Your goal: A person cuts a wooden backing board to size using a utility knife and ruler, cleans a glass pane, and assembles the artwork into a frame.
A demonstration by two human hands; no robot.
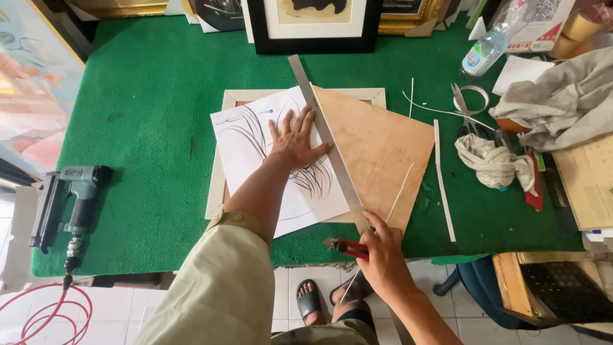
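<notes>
Near the front edge of the green felt-covered bench [159, 128], our two bare hands work on a sheet of white paper with a black brush-stroke drawing [255, 137]. Our left hand [295, 142] lies open and flat, fingers spread, pressing on the paper and against the left side of a long grey metal straightedge [325, 137]. The straightedge runs at a slant from the middle of the bench down to the front edge. Our right hand [383, 255] is closed around a red-handled utility knife [348, 246], held at the near end of the straightedge, right at the front edge. Under the paper sits a thin brown board [383, 147], and under that a pale wooden picture frame [220, 185]. Thin white offcut strips [442, 185] lie just right of the board. By the left edge rests a grey pneumatic nail gun [73, 198] with a red hose [48, 313]. Towards the right edge lie crumpled cloths [495, 163] and scissors [463, 108]; a clear plastic water bottle [488, 48] stands near the back right corner.
</notes>
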